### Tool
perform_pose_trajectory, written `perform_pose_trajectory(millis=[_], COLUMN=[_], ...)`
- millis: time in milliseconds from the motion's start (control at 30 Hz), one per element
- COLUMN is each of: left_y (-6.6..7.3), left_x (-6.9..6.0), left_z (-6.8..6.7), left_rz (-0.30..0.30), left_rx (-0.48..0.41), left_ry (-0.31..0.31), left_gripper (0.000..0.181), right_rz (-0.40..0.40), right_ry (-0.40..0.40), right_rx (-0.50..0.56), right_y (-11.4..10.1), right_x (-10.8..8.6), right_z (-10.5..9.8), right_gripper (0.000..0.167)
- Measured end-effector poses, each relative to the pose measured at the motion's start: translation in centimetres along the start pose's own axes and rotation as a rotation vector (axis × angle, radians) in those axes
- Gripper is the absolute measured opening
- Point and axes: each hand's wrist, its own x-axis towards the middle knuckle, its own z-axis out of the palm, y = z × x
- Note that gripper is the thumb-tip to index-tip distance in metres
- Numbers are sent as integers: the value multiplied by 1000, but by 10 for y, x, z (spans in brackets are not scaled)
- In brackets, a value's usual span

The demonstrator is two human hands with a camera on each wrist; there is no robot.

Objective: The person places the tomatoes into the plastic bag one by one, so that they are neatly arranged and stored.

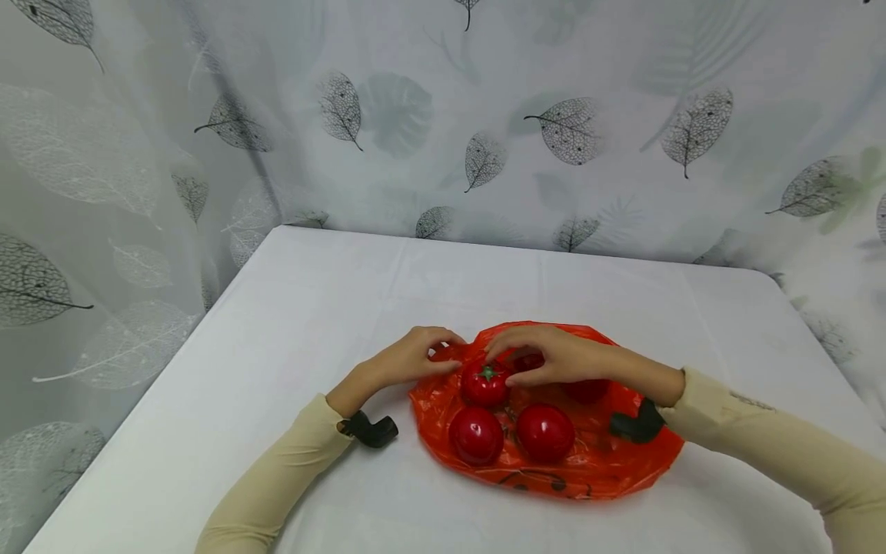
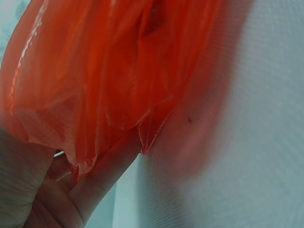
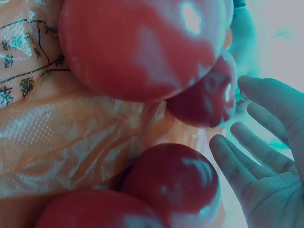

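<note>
A red-orange plastic bag (image 1: 602, 469) lies spread on the table with several glossy red tomatoes on it. My left hand (image 1: 414, 358) grips the bag's left edge, where the thin plastic (image 2: 95, 95) bunches over the fingers; its fingertips are hidden by the bag. Above the bag, my right hand (image 1: 554, 354) reaches in with fingers apart, around a tomato (image 1: 486, 383) with a green star-shaped stem. The right wrist view shows that tomato (image 3: 209, 95) beside the fingers, none clearly closed on it. Closer to me are two more tomatoes, one left (image 1: 476, 435) and one right (image 1: 545, 432).
Another tomato (image 1: 587, 390) is partly covered by the right hand, and one more peeks out behind its fingers. The white-covered table (image 1: 332, 285) stretches around the bag. Behind it hangs a leaf-patterned curtain (image 1: 443, 115). Black wrist devices (image 1: 374, 431) sit at both cuffs.
</note>
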Motion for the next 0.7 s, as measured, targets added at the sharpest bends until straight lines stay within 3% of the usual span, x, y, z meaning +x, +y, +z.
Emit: perform_pose_trajectory(millis=[267, 467, 700], left_y=[0, 0, -1], left_x=[-1, -2, -4], left_z=[-3, -3, -5], left_rz=[3, -21, -72], left_rx=[-9, -11, -25], left_ry=[3, -6, -1], left_gripper=[30, 31, 44], right_rz=[-46, -6, 12], right_ry=[78, 153, 279], right_rx=[0, 18, 8], right_y=[0, 0, 6], right_x=[-13, -26, -47], right_z=[-4, -6, -6], right_gripper=[30, 37, 37])
